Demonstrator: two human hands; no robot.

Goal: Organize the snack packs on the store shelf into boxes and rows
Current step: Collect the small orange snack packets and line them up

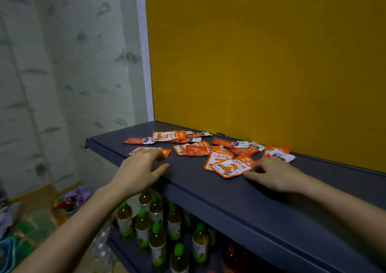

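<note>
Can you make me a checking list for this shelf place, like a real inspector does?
Surface: dark shelf, flat.
Job's things: orange snack packs lying loose, some overlapping, not in rows; no boxes seen.
Clutter: colourful floor items down at the left, too blurry to name.
Hands: left hand rests its fingers on the leftmost pack; right hand has curled fingers at the edge of the front pack, grip unclear.
Cables: nothing seen.
Surroundings: yellow back panel behind, patterned wall at the left, green-capped bottles on the level below.
</note>
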